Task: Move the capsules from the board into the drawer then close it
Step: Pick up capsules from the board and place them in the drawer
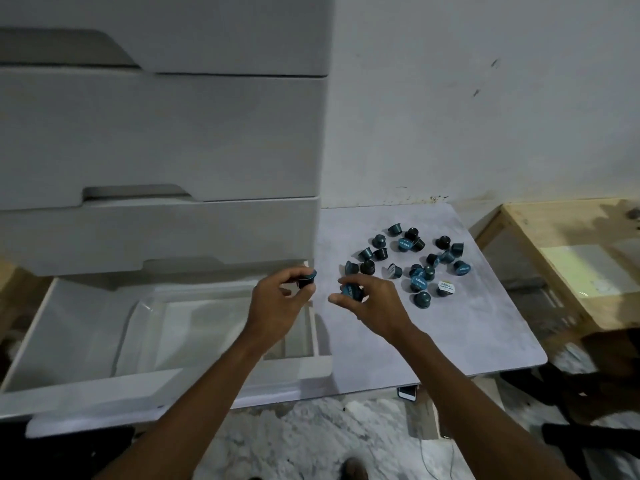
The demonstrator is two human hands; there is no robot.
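Several dark blue capsules [412, 259] lie scattered on a pale grey board [460, 327] right of a white drawer unit. The bottom drawer [69, 327] is pulled out, with a clear plastic tray [180, 327] inside it. My left hand [282, 299] pinches one capsule [306, 279] above the drawer's right edge. My right hand [370, 306] grips another capsule [351, 292] just above the board's left part, near the pile.
Closed white drawers [156, 133] stack above the open one. A wooden table [568, 258] stands at the right. A phone [408, 393] peeks out under the board's front edge. Marbled floor lies below, and dark objects sit at the lower right.
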